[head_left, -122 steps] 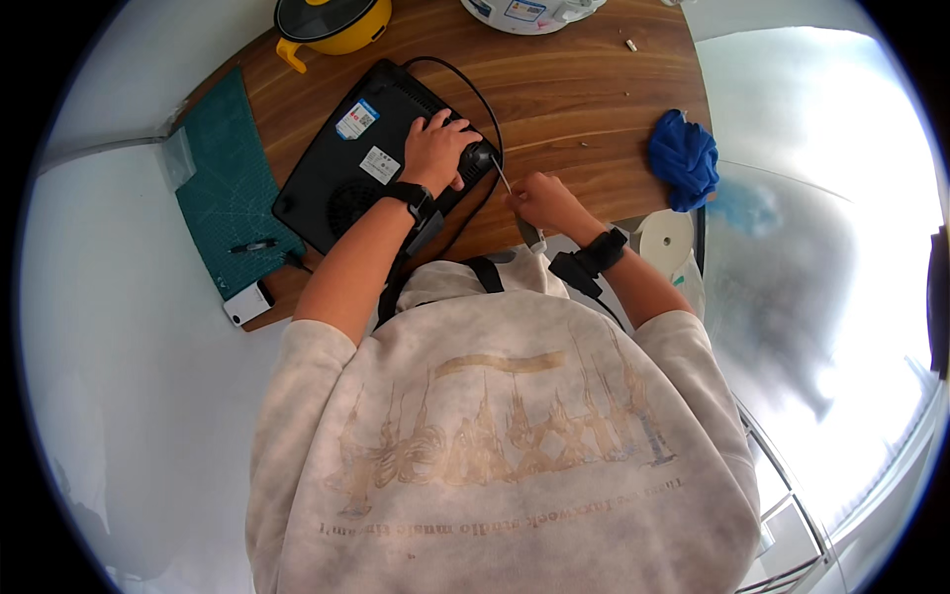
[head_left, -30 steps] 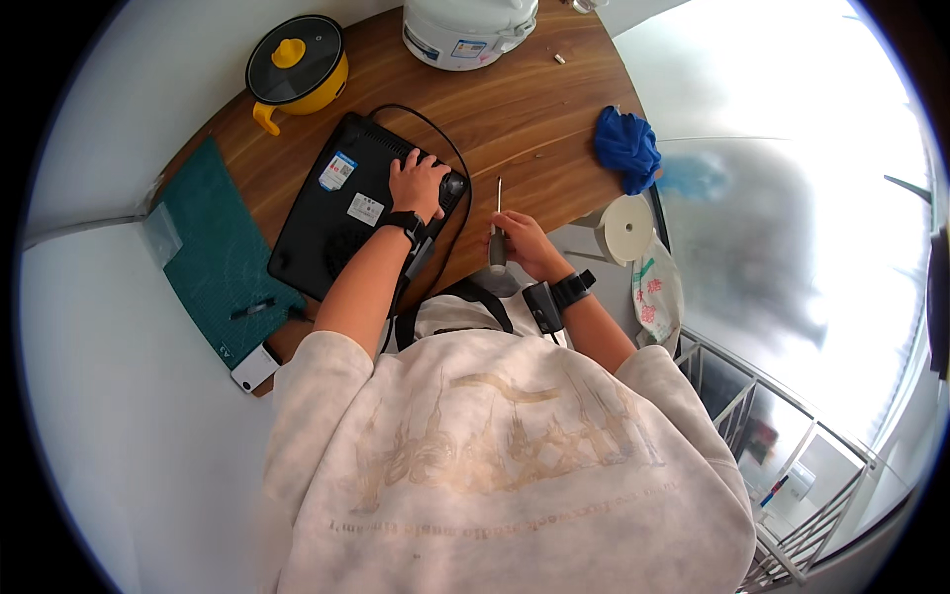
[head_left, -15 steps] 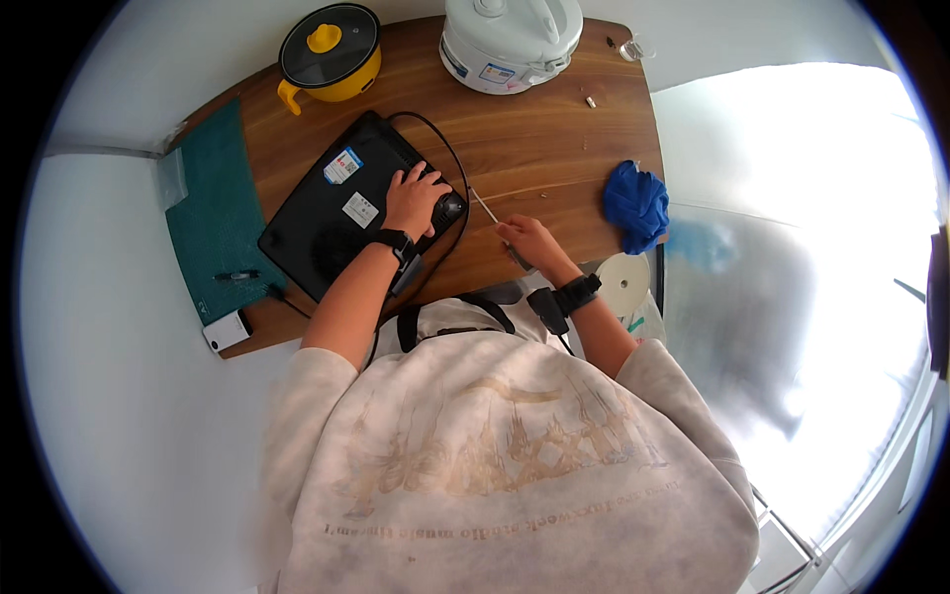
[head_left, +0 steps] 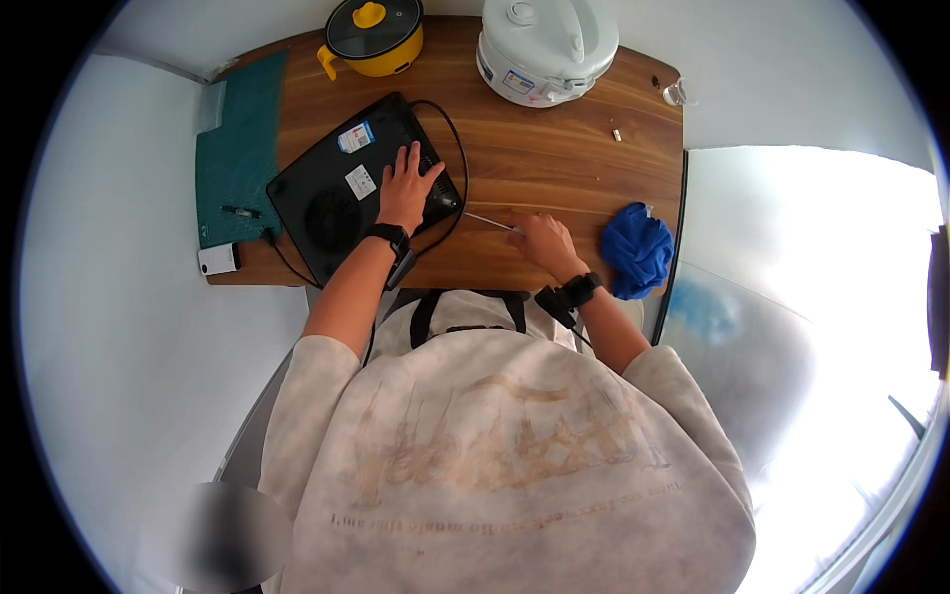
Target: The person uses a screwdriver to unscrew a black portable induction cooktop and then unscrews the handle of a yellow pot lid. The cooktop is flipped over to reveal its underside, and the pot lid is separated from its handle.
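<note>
A black induction cooker (head_left: 315,176) lies underside up on the wooden table, with a round fan vent, two stickers and a power cord (head_left: 462,148) looping past its right corner. My left hand (head_left: 404,190) rests on it near the right edge, fingers spread and flat. My right hand (head_left: 546,244) is closed around the handle of a screwdriver (head_left: 489,221), most of which the fingers hide. Its thin metal shaft points left, with the tip close to the cord and the cooker's right corner; whether it touches them I cannot tell.
Toward the back stand a yellow pot (head_left: 374,48) with a dark lid and a white rice cooker (head_left: 544,59). A green cutting mat (head_left: 236,158) with a pen (head_left: 240,212) lies left, by a white phone-like device (head_left: 219,259). Blue cloth (head_left: 636,249) sits at the right edge.
The whole view has shifted. My left hand's fingers have straightened and spread on the cooker. The screwdriver, still in my right hand, has swung from a steep slant to nearly level.
</note>
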Available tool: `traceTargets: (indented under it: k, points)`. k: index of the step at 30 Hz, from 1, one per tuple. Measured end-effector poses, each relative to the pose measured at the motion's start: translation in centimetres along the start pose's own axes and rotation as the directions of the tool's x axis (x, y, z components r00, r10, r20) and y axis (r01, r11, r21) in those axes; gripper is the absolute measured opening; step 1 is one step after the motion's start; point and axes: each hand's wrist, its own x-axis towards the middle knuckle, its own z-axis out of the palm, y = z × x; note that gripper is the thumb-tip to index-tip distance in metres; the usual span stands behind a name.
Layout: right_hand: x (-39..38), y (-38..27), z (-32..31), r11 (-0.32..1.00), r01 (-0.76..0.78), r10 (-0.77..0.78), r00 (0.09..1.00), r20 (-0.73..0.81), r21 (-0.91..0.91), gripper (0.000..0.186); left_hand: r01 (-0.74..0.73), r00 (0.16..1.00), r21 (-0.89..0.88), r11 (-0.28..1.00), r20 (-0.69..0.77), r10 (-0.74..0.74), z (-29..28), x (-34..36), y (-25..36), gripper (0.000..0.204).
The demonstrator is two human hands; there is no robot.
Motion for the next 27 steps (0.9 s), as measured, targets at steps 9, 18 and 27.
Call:
traceTargets:
  k: [9,18,27]
  points:
    - [1.1,-1.5,-1.3,0.954,0.104,-0.128,0.989,-0.071,-0.28,0.024,0.031,0.994,0.022,0.999,0.103,-0.033,-1.7,0.5,-0.1,0.114]
    - [0.4,-4.7,-0.3,0.957,0.015,-0.064,0.985,-0.16,-0.29,0.016,-0.009,0.989,-0.09,0.996,0.147,0.022,-1.7,0.5,-1.0,0.104]
    - [1.2,-5.7,-0.7,0.879,-0.01,-0.048,0.993,-0.11,-0.476,0.02,0.006,0.993,-0.123,0.992,0.121,0.009,-1.1,0.8,-1.2,0.102]
